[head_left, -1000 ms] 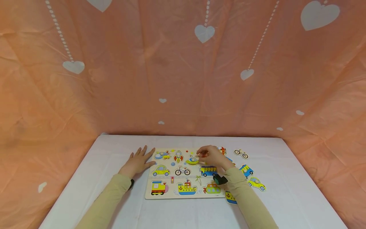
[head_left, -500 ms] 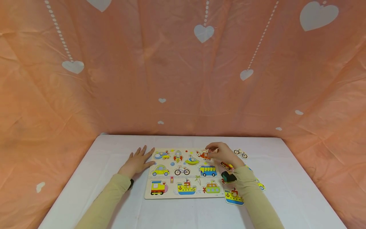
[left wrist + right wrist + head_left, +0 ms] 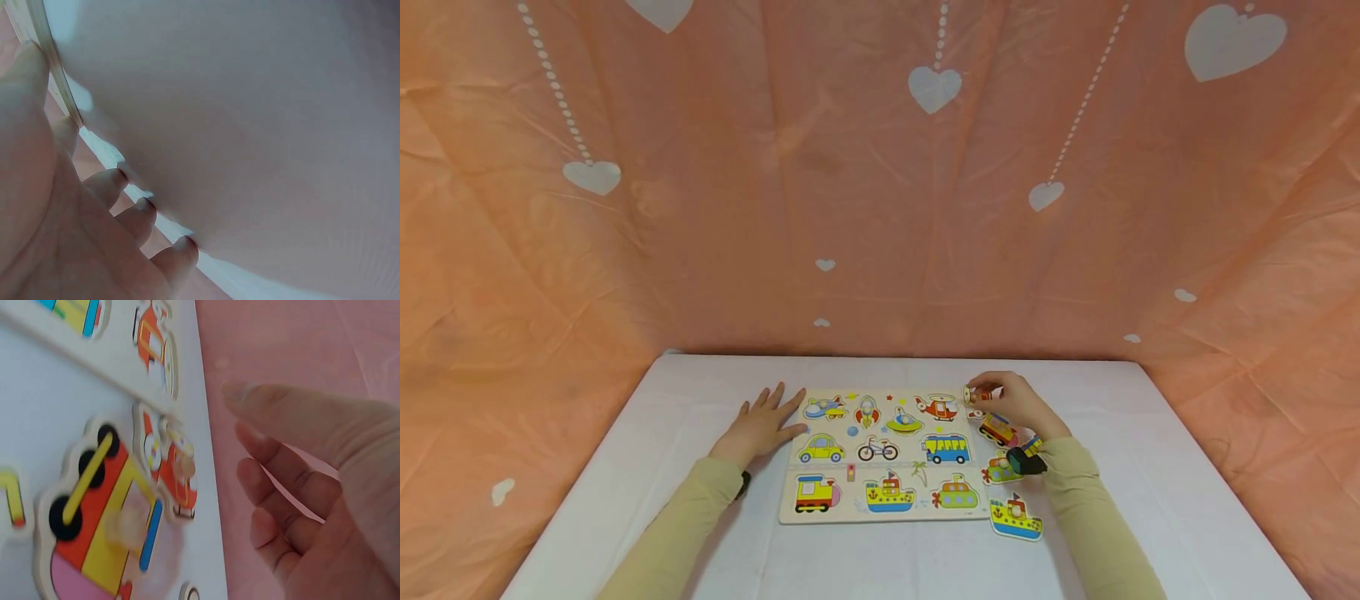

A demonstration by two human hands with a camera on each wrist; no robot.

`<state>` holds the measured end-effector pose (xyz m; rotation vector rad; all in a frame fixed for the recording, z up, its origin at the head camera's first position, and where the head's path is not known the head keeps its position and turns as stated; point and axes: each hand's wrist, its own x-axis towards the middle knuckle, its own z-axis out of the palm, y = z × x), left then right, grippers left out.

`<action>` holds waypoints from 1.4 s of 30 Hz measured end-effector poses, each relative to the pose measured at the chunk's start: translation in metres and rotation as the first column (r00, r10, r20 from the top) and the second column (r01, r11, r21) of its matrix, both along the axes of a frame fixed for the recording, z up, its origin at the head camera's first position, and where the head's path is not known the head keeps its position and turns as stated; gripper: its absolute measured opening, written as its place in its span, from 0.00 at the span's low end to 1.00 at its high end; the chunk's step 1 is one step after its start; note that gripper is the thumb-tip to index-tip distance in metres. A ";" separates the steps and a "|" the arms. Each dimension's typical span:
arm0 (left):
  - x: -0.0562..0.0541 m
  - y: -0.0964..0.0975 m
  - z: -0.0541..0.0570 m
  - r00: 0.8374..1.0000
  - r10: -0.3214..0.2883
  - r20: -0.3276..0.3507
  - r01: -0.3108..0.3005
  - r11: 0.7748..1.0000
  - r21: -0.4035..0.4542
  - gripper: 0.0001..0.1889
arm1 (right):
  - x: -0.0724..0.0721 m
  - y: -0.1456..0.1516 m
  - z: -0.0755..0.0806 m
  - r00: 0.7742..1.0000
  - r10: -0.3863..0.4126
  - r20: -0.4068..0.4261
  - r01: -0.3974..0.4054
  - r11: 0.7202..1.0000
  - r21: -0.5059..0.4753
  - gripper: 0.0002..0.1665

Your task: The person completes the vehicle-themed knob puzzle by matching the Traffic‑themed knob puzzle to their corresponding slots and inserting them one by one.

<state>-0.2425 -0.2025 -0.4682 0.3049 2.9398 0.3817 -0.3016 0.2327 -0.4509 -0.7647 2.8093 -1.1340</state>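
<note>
Shifted toward the helicopter piece at the puzzle board's two o'clock, the right hand is held loose, empty, while ten is touched (presumably for steadiness) by the spread left hand.

- Head view: soft, even light; the cloth backdrop glowed warm at left, duller mid-frame.
- Faint shadow lay on the table beside the left sleeve.
- Left wrist view: dim, greyish; broad shade, darkest upper right, paler strip past the left hand.
- Right wrist view: brighter, pink-tinged; the train's knob blurred, right hand soft-edged.
</note>
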 end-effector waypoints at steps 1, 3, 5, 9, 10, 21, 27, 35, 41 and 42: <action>0.000 0.000 0.000 1.000 -0.001 -0.002 0.001 1.000 0.000 0.38 | -0.001 0.003 -0.001 1.000 -0.003 -0.002 0.003 1.000 0.001 0.16; 0.001 0.000 0.000 1.000 0.002 -0.003 -0.002 1.000 0.000 0.38 | -0.002 0.007 -0.003 1.000 -0.006 0.001 0.006 1.000 -0.001 0.16; 0.001 0.000 0.000 1.000 0.002 -0.010 -0.002 1.000 0.004 0.38 | -0.003 0.010 -0.005 1.000 -0.007 0.014 0.007 1.000 -0.010 0.17; 0.002 0.001 0.001 1.000 0.005 -0.013 -0.005 1.000 0.008 0.37 | -0.006 0.014 -0.008 0.999 -0.014 0.036 0.014 1.000 -0.009 0.18; 0.002 0.001 0.001 1.000 0.005 -0.012 -0.005 1.000 0.011 0.38 | -0.007 0.015 -0.008 0.999 -0.020 0.042 0.020 1.000 -0.006 0.18; -0.001 -0.002 -0.003 1.000 0.003 -0.011 -0.003 1.000 0.011 0.38 | -0.011 0.017 -0.013 0.993 -0.042 0.114 0.045 0.999 -0.016 0.15; -0.001 -0.002 -0.004 1.000 0.002 -0.017 -0.002 1.000 0.011 0.38 | -0.014 0.017 -0.019 0.988 -0.057 0.145 0.061 0.998 -0.023 0.13; 0.000 -0.001 -0.003 1.000 -0.001 -0.019 0.001 1.000 0.008 0.38 | -0.019 0.015 -0.026 0.980 -0.072 0.185 0.081 0.996 -0.044 0.11; 0.000 -0.001 -0.004 1.000 0.003 -0.013 -0.003 1.000 0.011 0.38 | -0.021 0.013 -0.028 0.986 -0.050 0.158 0.060 0.996 -0.059 0.09; -0.001 -0.001 -0.004 1.000 0.005 -0.013 -0.004 1.000 0.010 0.38 | -0.021 0.013 -0.028 0.986 -0.048 0.159 0.059 0.996 -0.068 0.09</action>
